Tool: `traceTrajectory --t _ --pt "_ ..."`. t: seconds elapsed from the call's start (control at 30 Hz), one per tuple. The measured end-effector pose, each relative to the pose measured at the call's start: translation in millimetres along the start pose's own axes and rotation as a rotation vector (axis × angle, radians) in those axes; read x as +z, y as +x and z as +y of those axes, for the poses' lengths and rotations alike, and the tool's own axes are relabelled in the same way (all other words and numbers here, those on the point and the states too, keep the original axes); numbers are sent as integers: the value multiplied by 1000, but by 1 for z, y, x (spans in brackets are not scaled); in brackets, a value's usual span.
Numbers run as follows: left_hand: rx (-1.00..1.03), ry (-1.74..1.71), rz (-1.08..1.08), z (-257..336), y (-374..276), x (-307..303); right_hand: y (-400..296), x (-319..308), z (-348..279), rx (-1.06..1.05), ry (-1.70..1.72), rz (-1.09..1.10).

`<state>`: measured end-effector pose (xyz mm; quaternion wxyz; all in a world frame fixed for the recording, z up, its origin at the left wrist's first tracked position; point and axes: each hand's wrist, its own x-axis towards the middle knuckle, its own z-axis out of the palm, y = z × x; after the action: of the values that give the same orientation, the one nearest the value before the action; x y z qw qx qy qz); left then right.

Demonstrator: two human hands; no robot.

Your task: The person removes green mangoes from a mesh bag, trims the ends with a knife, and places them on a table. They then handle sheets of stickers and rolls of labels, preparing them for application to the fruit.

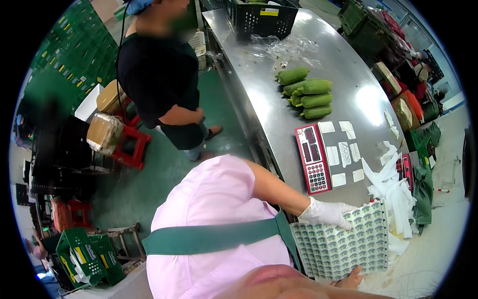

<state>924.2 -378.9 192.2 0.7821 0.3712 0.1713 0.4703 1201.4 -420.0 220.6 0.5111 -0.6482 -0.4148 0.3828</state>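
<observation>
A sheet of small printed stickers (341, 248) lies tilted between my hands at the lower right. My left hand (330, 215), in a white glove, grips its upper edge. My right hand (351, 278) holds the lower edge, partly hidden behind the sheet. Just above my left hand on the steel table (257, 108) stands a red digital scale (313, 160), with several white paper pieces (333, 155) on its metal plate. Several green, ridged gourds (314, 86) lie piled beyond the scale. White backing strips (396, 194) are heaped right of the sheet.
A black plastic crate (261, 18) stands at the table's far end beside crumpled clear film (283, 46). A second red scale (407, 168) sits behind the strips. A co-worker (160, 74) stands at the table's left side. Red stools (130, 145), boxes and green crates (82, 258) stand on the floor.
</observation>
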Motion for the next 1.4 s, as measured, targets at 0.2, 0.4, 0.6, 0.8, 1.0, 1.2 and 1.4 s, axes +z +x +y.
traceTrajectory --t 0.2,0.4,0.6,0.8,1.0,1.2,1.4 --pt "-87 62 296 -20 32 -17 63 8 61 122 -7 -88" --pt "11 -193 398 -69 165 -92 216 54 131 20 356 -336" --pt "-74 -96 527 -82 196 -116 234 58 145 103 385 -331" --pt "-119 40 638 -130 258 -183 275 67 201 68 313 -214" --pt "-191 -15 724 -160 294 -228 298 68 233 156 314 -84" --pt "-361 176 710 -185 299 -289 296 52 251 176 329 -47" --pt "-410 195 625 -215 321 -293 297 48 287 306 435 -35"
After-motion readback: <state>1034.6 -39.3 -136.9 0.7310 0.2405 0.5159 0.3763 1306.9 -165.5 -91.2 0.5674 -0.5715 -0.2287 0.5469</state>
